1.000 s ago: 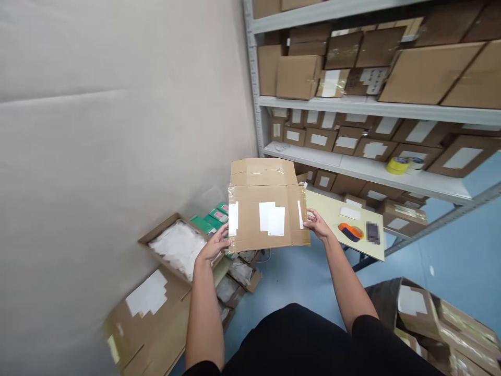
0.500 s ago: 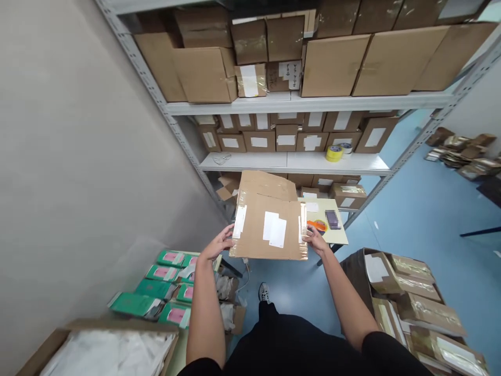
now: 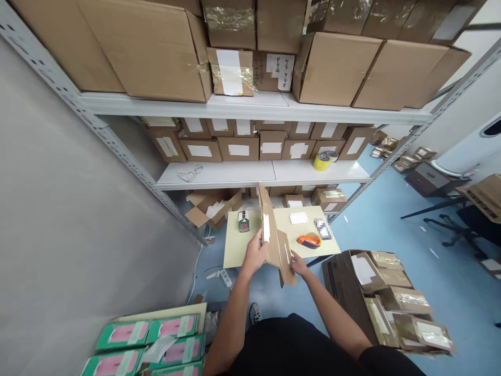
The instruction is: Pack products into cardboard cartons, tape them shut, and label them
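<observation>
A brown cardboard box (image 3: 274, 243), partly folded flat, is held tilted on edge in front of me, its flaps hanging loose toward the lower right. My left hand (image 3: 255, 254) is closed on its left side, by a white label. At the right flap, my right hand (image 3: 299, 265) grips the edge with its fingertips, partly hidden by the cardboard. Behind the box is a cream table (image 3: 235, 245) bearing a small green box (image 3: 243, 222), an orange tape dispenser (image 3: 309, 240) and a white card (image 3: 298, 218).
Metal shelving (image 3: 219, 175) with labelled cartons and yellow tape rolls (image 3: 321, 163) rises ahead. A big carton (image 3: 344, 292) of taped parcels stands at right. Green-and-pink boxes (image 3: 123, 334) lie at lower left. An open carton (image 3: 199, 209) sits beneath the shelf, by the wall.
The cardboard box has turned from facing me flat to nearly edge-on, and its flaps now swing open. My hands have come closer together. The view has shifted, showing more of the table.
</observation>
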{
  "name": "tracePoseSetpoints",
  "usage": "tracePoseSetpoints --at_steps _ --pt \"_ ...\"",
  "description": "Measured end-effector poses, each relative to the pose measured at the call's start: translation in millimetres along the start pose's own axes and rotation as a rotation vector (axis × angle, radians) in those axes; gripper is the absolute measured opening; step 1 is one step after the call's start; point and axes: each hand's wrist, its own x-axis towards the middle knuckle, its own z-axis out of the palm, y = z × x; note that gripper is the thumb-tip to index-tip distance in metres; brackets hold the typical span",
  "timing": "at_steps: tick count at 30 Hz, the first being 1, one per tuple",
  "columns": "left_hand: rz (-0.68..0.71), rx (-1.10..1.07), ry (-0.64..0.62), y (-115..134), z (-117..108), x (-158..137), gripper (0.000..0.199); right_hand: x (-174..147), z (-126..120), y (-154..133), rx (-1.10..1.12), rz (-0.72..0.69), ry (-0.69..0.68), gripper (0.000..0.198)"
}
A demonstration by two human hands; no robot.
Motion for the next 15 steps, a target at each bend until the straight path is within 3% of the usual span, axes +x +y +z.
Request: tracePoseSetpoints --at_steps 5,10,15 --pt "-0.024 0.056 0.057 -11 37 37 0.055 -18 -11 -10 -0.254 0.032 0.106 0.075" --pt "0.025 -0.053 0.054 -28 80 52 0.066 -51 -26 -42 -0.003 -0.063 -0.169 0.084" --pt "0.0 -0.069 0.012 -26 123 60 0.072 -34 -26 -74 0.194 -0.171 0.218 0.049"
